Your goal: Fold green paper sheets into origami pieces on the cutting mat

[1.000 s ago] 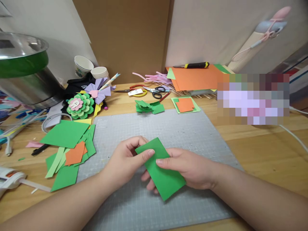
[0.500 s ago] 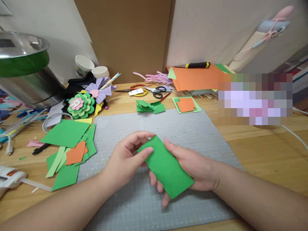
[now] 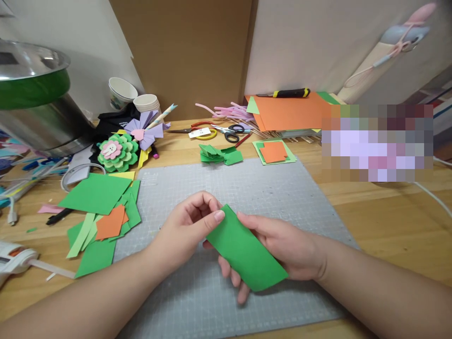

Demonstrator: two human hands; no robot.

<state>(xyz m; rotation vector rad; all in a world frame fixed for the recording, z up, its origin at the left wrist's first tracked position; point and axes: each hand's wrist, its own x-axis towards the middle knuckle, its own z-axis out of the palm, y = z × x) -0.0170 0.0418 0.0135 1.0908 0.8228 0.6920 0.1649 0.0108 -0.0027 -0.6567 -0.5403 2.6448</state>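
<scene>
1. workpiece: one green paper rectangle [image 3: 247, 254], held between both hands above the grey cutting mat [image 3: 300, 301]. it lies slantwise, far end at the left hand, near end angled toward the right.
2. left hand [image 3: 194, 219]: closed in a pinch on the far end of the sheet. thumb rests on the top face; fingers curl behind the edge.
3. right hand [image 3: 282, 242]: gripping the same sheet from its right side. thumb lies at the right edge; fingers pass underneath, with fingertips [image 3: 235, 278] showing beyond the opposite edge.
4. beyond the grip, near the far edge of the mat: folded green paper [image 3: 221, 155]. to its right: a stack of paper squares [image 3: 273, 151], orange on top.
5. farther beyond the grip: black-handled scissors [image 3: 232, 137], just beside a red-and-yellow-handled tool [image 3: 205, 137] bearing a white label.
6. beyond and to the right of the grip: orange sheets [image 3: 293, 114], with a black-and-yellow knife [image 3: 291, 93] on top.
7. left of the grip: a pile of paper pieces [image 3: 97, 194], mostly green, overlapping the left edge of the mat.
8. beyond and to the left of the grip: a green paper flower [image 3: 123, 157], next to a purple paper flower [image 3: 150, 139].
</scene>
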